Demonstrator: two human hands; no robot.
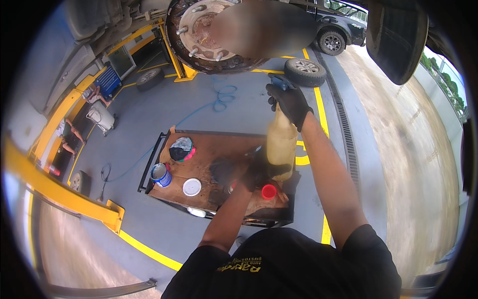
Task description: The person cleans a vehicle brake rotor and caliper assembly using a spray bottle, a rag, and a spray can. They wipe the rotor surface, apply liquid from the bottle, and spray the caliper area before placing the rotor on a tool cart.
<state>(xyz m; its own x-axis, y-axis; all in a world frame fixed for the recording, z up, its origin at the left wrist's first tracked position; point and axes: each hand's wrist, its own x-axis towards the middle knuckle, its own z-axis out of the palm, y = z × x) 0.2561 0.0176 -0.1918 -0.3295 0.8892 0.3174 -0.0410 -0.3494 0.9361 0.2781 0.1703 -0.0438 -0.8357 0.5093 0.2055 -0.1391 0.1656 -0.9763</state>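
One right hand [291,102] gripped the spray bottle [282,139] below it, best held upright; couldn't tell the blurred left hand's [255,170] grip.

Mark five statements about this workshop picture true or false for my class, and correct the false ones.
1. The right hand grips a spray bottle. True.
2. That hand is bare. False: it wears a black glove.
3. A round white lid lies on the brown top of the cart. True.
4. The round red object is to the left of the white lid in the picture. False: it is to the right of it.
5. A blue hose lies in loops on the grey floor. True.
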